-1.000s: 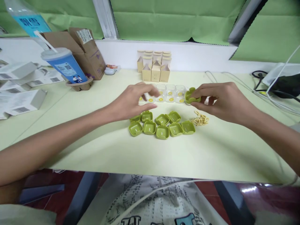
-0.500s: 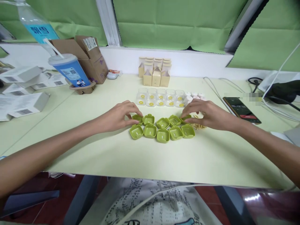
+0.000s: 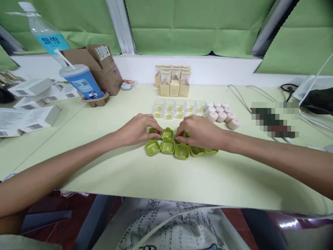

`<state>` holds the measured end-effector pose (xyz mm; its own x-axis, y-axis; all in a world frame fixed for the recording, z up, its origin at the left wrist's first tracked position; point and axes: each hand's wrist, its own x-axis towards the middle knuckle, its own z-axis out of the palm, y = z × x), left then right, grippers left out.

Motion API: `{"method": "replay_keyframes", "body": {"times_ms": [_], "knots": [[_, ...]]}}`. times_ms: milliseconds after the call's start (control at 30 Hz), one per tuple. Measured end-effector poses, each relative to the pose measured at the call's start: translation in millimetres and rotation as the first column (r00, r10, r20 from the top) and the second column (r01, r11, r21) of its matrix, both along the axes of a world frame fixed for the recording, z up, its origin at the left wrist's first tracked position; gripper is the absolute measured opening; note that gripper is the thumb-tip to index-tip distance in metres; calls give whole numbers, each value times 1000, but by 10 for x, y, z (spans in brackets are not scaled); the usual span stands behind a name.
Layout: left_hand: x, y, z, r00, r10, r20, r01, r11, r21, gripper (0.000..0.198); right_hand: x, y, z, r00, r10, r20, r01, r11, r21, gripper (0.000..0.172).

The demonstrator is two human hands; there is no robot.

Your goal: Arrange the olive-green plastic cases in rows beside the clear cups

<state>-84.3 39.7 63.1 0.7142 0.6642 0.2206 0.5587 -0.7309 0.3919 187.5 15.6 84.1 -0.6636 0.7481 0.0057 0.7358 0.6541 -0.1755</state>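
Green blinds [image 3: 192, 31] hang behind the table [image 3: 125, 177], above a white ledge [image 3: 215, 67]. At the left, the bottle [image 3: 53, 41] carries a blue label with large dark characters, which I cannot read with certainty. Near it, the blue cup [image 3: 81, 85] has a white label with a square code. The carton [image 3: 110, 78] bears a white sticker, and the white boxes [image 3: 43, 116] show barcodes. On the clear cases [image 3: 169, 111] are round yellow marks, each too small to read. My clothes [image 3: 166, 222] have rows of dark print, also not legible for me.

My hands are apart from each other, both at the group of green trays [image 3: 168, 147]. My left hand [image 3: 137, 130] has its thumb and fingers at the left end of the back row. My right hand [image 3: 196, 131] touches a tray around the middle of this row and hides some trays behind it. Whether either hand grips firmly, I cannot tell. The front row lies just nearer to me than my fingers.

Beyond the trays stand the clear cases, and beside them, to the right, pale pink pieces [image 3: 222, 117]. Small open cardboard boxes [image 3: 169, 88] stand near the wall. The table is pale and smooth; red floor [image 3: 238, 222] shows below its edge.
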Motion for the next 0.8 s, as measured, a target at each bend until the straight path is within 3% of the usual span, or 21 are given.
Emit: {"method": "replay_keyframes", "body": {"times_ms": [200, 467, 633, 800], "knots": [[-23, 8, 17, 996, 70, -49, -67, 995, 69, 30, 128, 48, -32, 998, 56, 0, -56, 996, 65, 23], [-104, 54, 94, 996, -19, -90, 21, 999, 25, 28, 16, 42, -23, 993, 106, -42, -104, 994, 31, 29], [34, 89, 29, 989, -105, -105, 109, 994, 32, 20, -95, 34, -17, 994, 101, 34, -103, 991, 82, 38], [58, 210, -49, 993, -43, -110, 53, 994, 91, 19, -69, 142, -13, 992, 56, 114, -71, 988, 137, 41]]}}
